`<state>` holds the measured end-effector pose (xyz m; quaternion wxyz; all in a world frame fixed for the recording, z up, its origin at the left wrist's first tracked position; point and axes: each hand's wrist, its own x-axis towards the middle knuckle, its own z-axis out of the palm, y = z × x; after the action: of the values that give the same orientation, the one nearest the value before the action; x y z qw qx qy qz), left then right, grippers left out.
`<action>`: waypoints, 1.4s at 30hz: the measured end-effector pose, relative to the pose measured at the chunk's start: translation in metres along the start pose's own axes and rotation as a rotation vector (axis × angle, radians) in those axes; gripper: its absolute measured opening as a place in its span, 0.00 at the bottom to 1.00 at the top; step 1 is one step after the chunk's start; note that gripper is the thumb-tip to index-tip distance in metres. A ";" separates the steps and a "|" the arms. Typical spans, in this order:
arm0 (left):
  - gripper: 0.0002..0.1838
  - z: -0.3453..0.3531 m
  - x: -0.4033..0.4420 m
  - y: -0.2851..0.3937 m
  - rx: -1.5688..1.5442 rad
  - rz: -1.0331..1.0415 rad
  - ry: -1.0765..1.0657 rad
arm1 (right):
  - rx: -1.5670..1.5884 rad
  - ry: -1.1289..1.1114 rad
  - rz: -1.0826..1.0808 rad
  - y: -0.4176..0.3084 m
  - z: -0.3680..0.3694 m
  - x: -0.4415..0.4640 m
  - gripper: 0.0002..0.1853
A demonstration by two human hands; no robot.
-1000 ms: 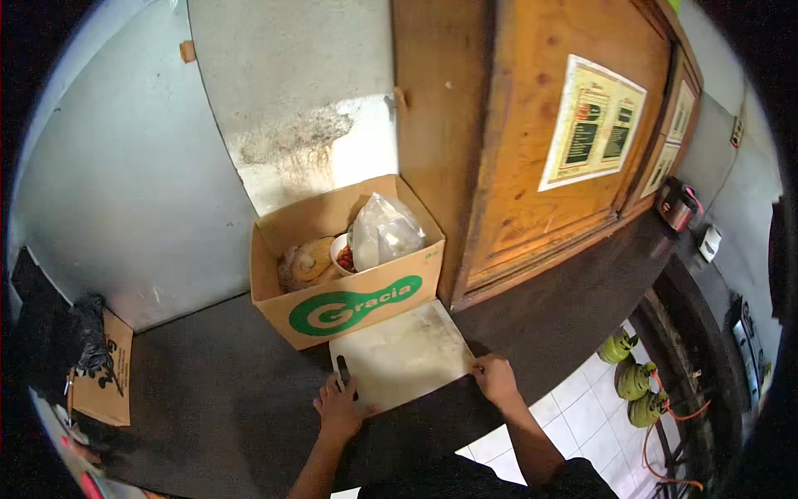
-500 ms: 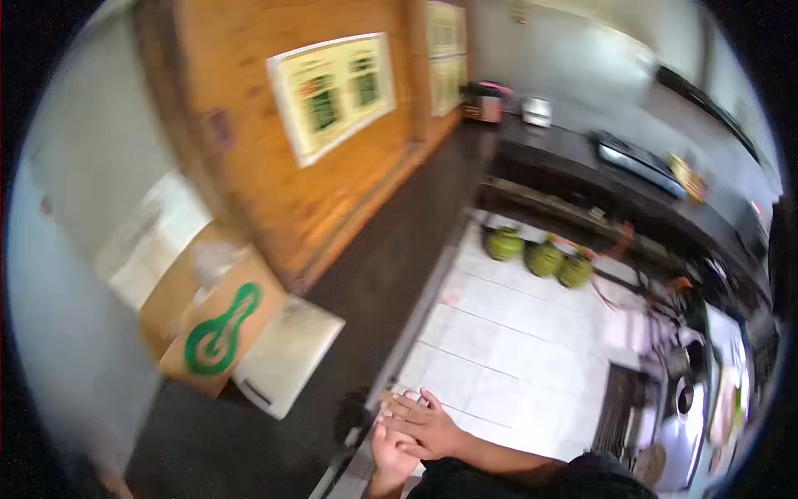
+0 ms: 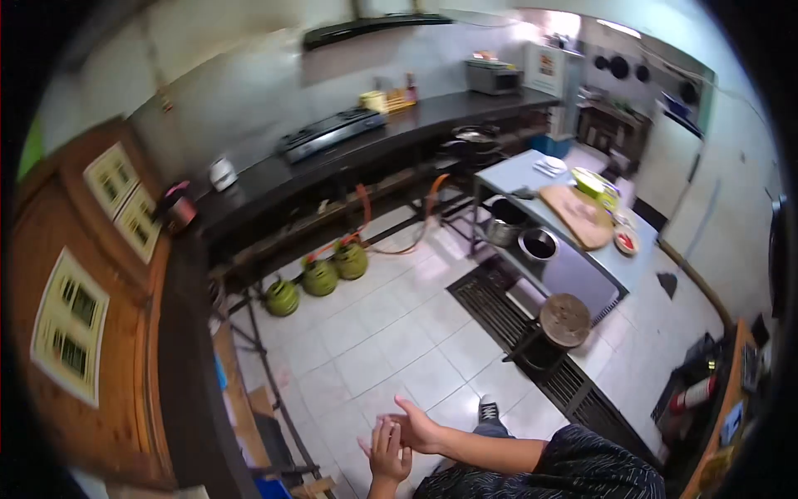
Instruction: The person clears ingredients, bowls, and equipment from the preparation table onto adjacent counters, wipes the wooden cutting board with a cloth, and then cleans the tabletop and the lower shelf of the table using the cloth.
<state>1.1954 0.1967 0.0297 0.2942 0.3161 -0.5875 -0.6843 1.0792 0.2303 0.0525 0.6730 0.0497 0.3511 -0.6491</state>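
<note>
My left hand (image 3: 386, 456) and my right hand (image 3: 417, 427) are together low in the middle of the head view, over the white tiled floor (image 3: 399, 355). They appear to touch, the right palm partly behind the left fingers. Fingers on both are stretched out, and nothing shows in either. Just right of them is my shoe (image 3: 488, 410) on the tiles.
A metal table (image 3: 499, 175) at right bears a chopping board (image 3: 578, 214); a round stool (image 3: 565, 320) stands before it by a floor grate (image 3: 490, 308). Green gas cylinders (image 3: 319, 276) line the floor below a dark counter (image 3: 258, 183) with a gas stove (image 3: 332, 133).
My view has swung right, from the cardboard box and wooden cabinet towards the stove and metal table. My hands stay together, with the right one now less over the left.
</note>
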 end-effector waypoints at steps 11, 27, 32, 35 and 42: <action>0.27 0.263 0.145 -0.073 -0.899 -0.835 -0.552 | -1.477 0.300 -1.250 -0.201 -0.242 -0.070 0.25; 0.21 0.331 0.292 -0.093 0.462 -0.416 -0.289 | -1.216 0.947 -0.230 -0.271 -0.460 -0.078 0.24; 0.19 0.377 0.404 -0.079 0.307 -0.533 -0.329 | -1.217 0.786 -0.020 -0.340 -0.456 -0.027 0.24; 0.14 0.395 0.487 -0.083 0.359 -0.445 -0.497 | -1.317 0.863 -0.071 -0.408 -0.444 0.003 0.23; 0.12 0.472 0.647 -0.065 0.497 -0.221 -0.673 | -1.194 1.160 -0.765 -0.595 -0.392 0.052 0.22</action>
<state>0.4203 -0.0038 -0.0391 -0.0739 0.1977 -0.7603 -0.6144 0.3737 0.3009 -0.0371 0.0444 -0.1077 0.9038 -0.4117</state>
